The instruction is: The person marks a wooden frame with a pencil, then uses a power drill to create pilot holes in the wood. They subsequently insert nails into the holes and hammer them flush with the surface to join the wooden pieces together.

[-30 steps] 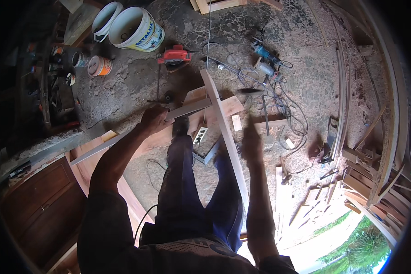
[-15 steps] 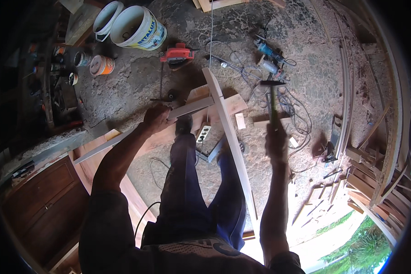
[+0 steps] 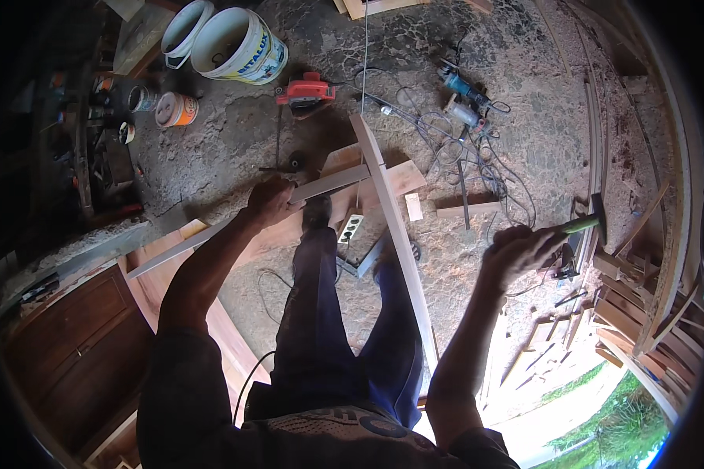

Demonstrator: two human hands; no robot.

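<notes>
My left hand (image 3: 270,201) is closed round a narrow wooden board (image 3: 332,184), which runs from the lower left up to a joint. There its right end meets a long pale wooden rail (image 3: 396,215), near the rail's top end. Out to the right, my right hand (image 3: 518,254) grips a hammer by its green handle (image 3: 579,225). The dark hammer head (image 3: 599,219) points away from the rail, well apart from it. Beneath the joint lies a wide wooden plank (image 3: 403,180).
Beyond my hands, a red power planer (image 3: 305,91), white buckets (image 3: 238,48) and a teal power tool (image 3: 461,82) stand on the dusty floor. Cords (image 3: 516,191) tangle at right. A power strip (image 3: 350,228) lies near my feet. Stacked offcuts (image 3: 622,301) line the right side.
My right hand has swung the hammer outward to the right, from upright beside the rail to pointing right. My left hand and the wooden pieces have stayed in place.
</notes>
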